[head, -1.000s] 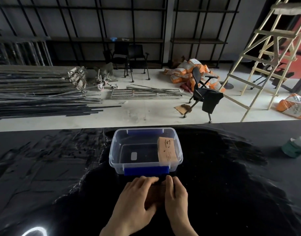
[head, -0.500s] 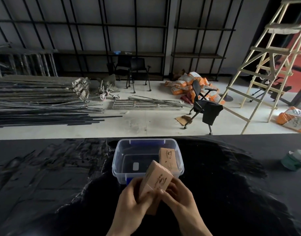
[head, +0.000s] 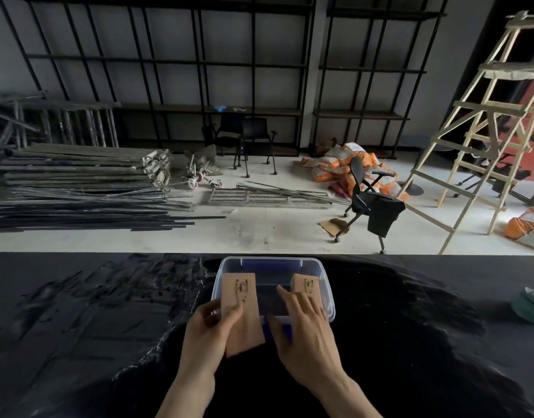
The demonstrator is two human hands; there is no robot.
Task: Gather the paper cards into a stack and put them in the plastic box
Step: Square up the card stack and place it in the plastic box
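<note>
A clear plastic box (head: 327, 292) with blue clips stands on the black table just beyond my hands. My left hand (head: 208, 333) grips a stack of brown paper cards (head: 240, 309) and holds it tilted over the box's left near corner. Another brown stack (head: 306, 286) leans inside the box on its right side. My right hand (head: 305, 333) is spread with fingers apart, its fingertips at the box's near rim, beside that second stack. It holds nothing.
The black table (head: 93, 327) runs wide to both sides, wrinkled on the left. A green roll of tape (head: 531, 303) lies at the far right. Beyond the table's far edge are an office chair (head: 370, 203), a wooden ladder (head: 483, 122) and metal bars.
The card stack went from flat on the table under both hands to lifted, and is now held by my left hand alone over the box. My right hand let go and reached to the box.
</note>
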